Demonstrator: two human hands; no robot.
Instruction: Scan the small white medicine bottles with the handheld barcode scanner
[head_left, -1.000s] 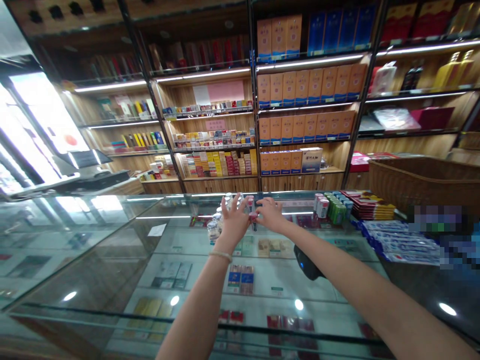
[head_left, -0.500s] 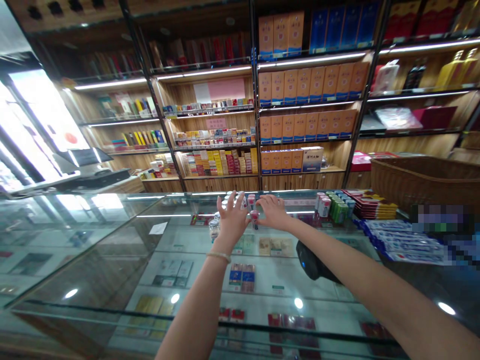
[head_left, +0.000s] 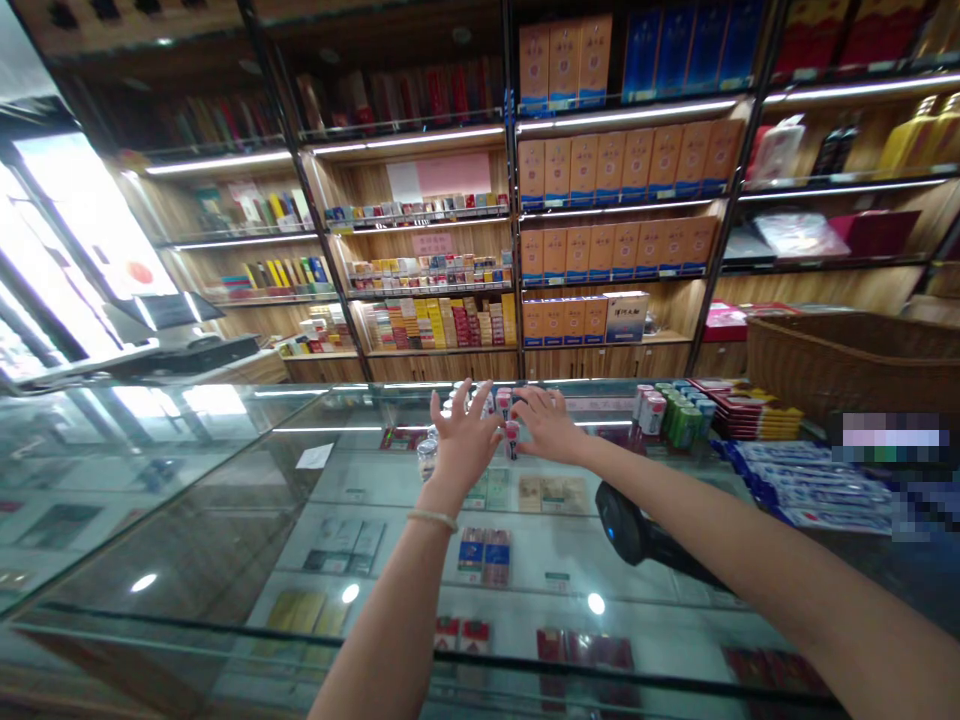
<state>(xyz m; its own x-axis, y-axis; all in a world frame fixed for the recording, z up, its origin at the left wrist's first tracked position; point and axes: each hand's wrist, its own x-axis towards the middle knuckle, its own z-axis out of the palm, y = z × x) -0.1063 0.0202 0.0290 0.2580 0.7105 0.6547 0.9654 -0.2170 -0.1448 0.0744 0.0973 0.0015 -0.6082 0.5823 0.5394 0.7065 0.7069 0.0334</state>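
My left hand [head_left: 466, 440] is over the far part of the glass counter [head_left: 555, 620], its fingers spread. Its thumb reaches toward a small pink-and-white container [head_left: 512, 440] standing between my hands. My right hand [head_left: 549, 425] is on the other side of that container, fingers curved and apart, thumb near it; whether either hand touches it is hard to tell. Another pink container [head_left: 503, 402] stands just behind. Several small white-capped containers are partly hidden behind my left hand, and a clear one [head_left: 427, 458] stands to its left.
A black scanner [head_left: 622, 525] lies under my right forearm. Green cans [head_left: 682, 425], red packs [head_left: 750, 412], blue-white packets [head_left: 810, 485] and a wicker basket [head_left: 847, 360] are at the right. Stocked shelves stand behind the counter.
The small pink-and-white container between my hands shows more fully now. Both hands have shifted only slightly, and the view has moved a little.
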